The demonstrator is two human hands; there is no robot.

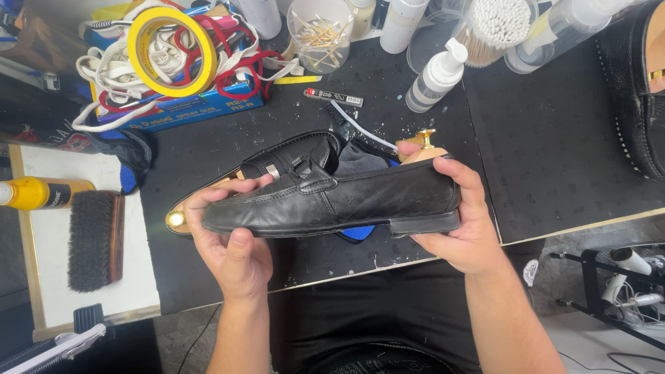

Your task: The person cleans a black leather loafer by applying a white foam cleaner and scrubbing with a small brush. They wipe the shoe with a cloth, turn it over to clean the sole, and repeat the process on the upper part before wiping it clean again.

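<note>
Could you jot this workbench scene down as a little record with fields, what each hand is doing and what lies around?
Held item: black loafer, on its side, toe to the left
Left hand: grips the toe end
Right hand: grips the heel end
Behind it: second loafer on the black mat
Left of mat: shoe brush, yellow bottle
Back: yellow tape roll, spray bottle, cotton swabs

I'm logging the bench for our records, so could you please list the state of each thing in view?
Black loafer: held sideways in both hands.
Left hand: gripping the toe.
Right hand: gripping the heel.
Second loafer: lying on the mat.
Brush: lying bristles sideways.
Yellow tape roll: resting on laces.
</note>
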